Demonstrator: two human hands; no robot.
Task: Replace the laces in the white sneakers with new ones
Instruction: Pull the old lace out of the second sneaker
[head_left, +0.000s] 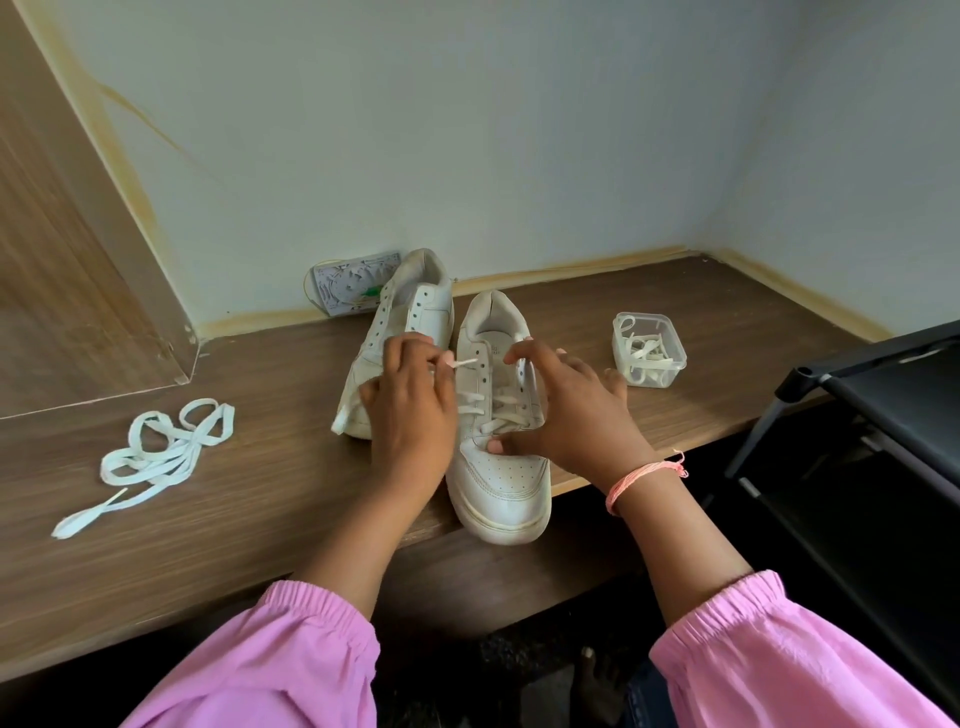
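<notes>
Two white sneakers stand on the wooden shelf (249, 395). The near sneaker (501, 478) has a cream lace (496, 410) threaded through its lower eyelets; its toe juts over the shelf edge. My left hand (410, 410) pinches the lace tip (460, 364), which points at the upper eyelets. My right hand (566, 410) grips the sneaker's right side, thumb on the toe box. The far sneaker (410, 322) stands behind my left hand with bare eyelets. A loose white lace (156, 457) lies in a heap on the left.
A clear plastic box (648, 349) with laces inside stands at the right of the shelf. A small patterned packet (353, 286) leans on the wall behind the far sneaker. A black rack (857, 415) stands at the right, below shelf level. A wooden panel (67, 260) bounds the left.
</notes>
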